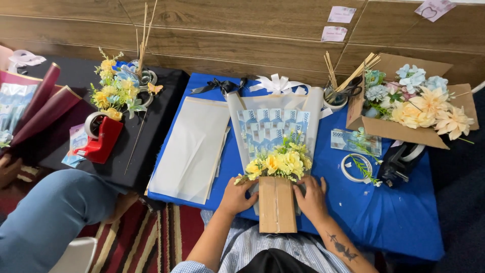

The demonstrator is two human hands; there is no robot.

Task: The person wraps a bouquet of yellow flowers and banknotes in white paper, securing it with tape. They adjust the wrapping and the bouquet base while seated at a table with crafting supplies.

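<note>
Left hand (237, 194), right hand (310, 197) flank cardboard base (277, 205); stems hidden.

Blue tablecloth (404, 222), yellow flowers (280, 164), brown cardboard (277, 205), striped red rug (151, 232).

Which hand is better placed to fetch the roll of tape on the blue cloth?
Right, probably. The right hand rests on the cardboard handle nearer the tape roll; the left hand sits across the handle.

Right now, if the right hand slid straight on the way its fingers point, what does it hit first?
The right hand points up and slightly left, already touching the cardboard handle. Straight on, it would likely meet the yellow flowers first; depth is unclear.
</note>
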